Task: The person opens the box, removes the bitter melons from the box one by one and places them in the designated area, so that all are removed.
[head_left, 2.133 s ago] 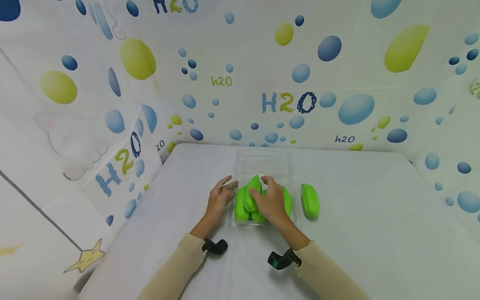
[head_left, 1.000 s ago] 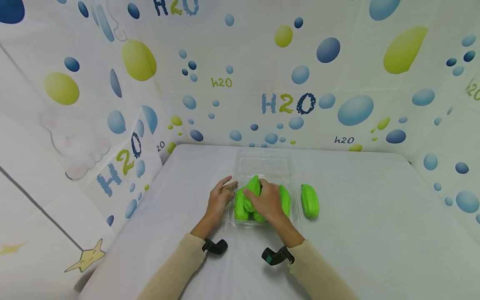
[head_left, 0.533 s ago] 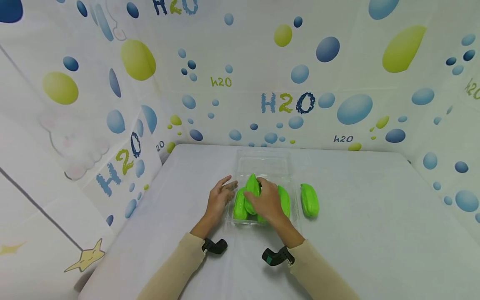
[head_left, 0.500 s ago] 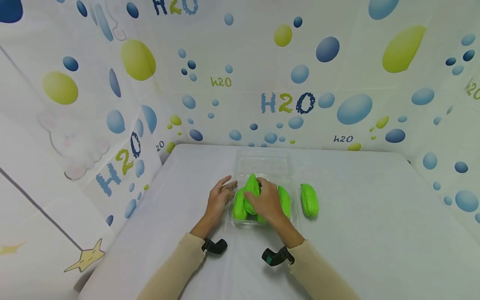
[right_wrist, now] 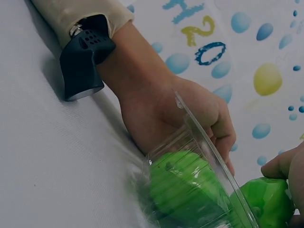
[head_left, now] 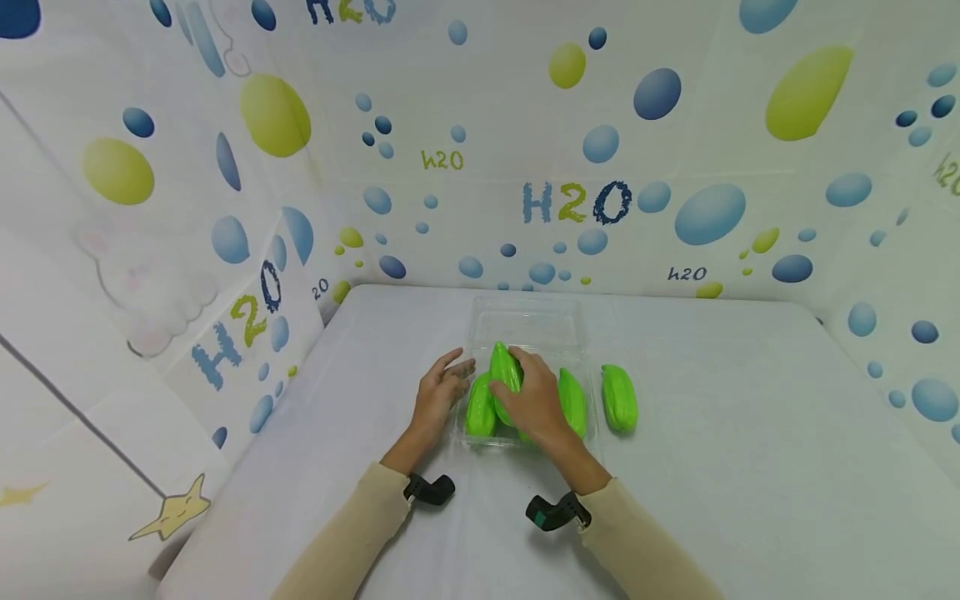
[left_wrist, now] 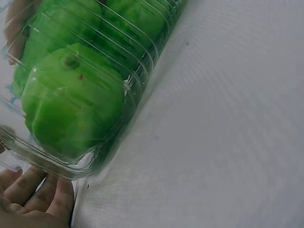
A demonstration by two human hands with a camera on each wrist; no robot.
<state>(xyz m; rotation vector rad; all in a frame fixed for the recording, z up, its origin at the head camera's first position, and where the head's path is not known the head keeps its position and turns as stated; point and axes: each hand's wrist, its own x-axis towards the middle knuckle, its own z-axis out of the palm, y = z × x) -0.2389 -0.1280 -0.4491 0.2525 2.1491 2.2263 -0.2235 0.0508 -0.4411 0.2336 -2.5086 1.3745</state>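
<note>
A clear plastic box (head_left: 526,321) lies with its lid folded back, holding several bright green, ridged, elongated fruits (head_left: 480,408). My right hand (head_left: 538,400) reaches into it and grips one green fruit (head_left: 504,371) that lies on top, thumb on the near side and fingers on the far side. In the right wrist view those fingertips (right_wrist: 278,166) press on the fruit. At the box's left wall my left hand (head_left: 437,397) rests with relaxed fingers. The left wrist view has its fingers (left_wrist: 40,192) against the outside, below the rim.
One more green fruit (head_left: 619,400) lies on the white-covered table (head_left: 712,433), right of the box. Behind and to the left stand white walls (head_left: 487,100) printed with bubbles and H2O lettering. A black wrist camera (head_left: 551,512) hangs from the right forearm.
My right hand has closed further round the top fruit and shifted it slightly left and away, its tip swinging leftward. The left hand stays by the box's left wall.
</note>
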